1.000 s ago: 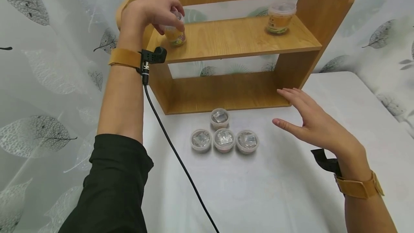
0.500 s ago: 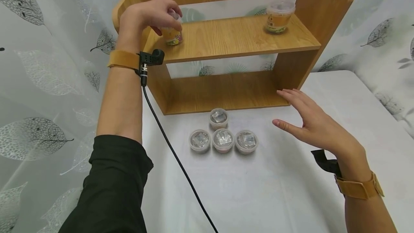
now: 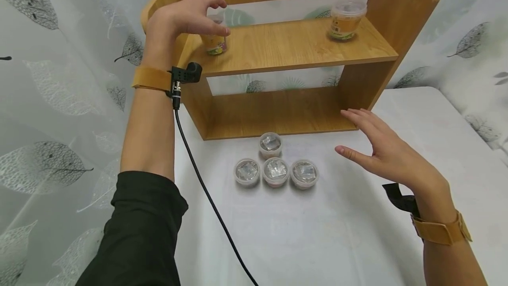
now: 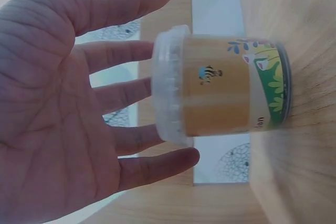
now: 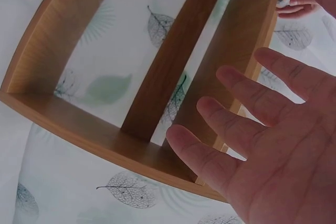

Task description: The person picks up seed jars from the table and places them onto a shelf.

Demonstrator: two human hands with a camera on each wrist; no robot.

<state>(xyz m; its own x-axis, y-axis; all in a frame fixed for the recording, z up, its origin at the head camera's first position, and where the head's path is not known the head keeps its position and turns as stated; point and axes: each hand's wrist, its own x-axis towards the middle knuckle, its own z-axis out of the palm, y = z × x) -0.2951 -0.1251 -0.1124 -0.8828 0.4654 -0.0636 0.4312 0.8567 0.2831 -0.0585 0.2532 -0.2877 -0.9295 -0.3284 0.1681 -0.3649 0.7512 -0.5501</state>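
At the left end of the upper shelf stands a plastic tub [image 4: 220,85] with a clear lid, an orange body and a bee and flower print. My left hand [image 3: 189,16] is spread around the lid, thumb and fingers apart; in the left wrist view the thumb stands off it and the fingers pass behind the lid. A similar lidded tub [image 3: 345,21] stands at the shelf's right end. My right hand [image 3: 382,151] hovers over the table right of the small tubs, fingers extended and holding nothing.
The wooden shelf unit [image 3: 293,50] stands at the back of the white table [image 3: 317,233]. Several small round lidded tubs [image 3: 275,171] sit in front of it. A black cable [image 3: 210,202] hangs from the left wrist. Leaf-print curtains [image 3: 67,114] surround the table.
My left hand's fingers and thumb have opened away from the left tub, which stays on the shelf. My right hand has kept its place.
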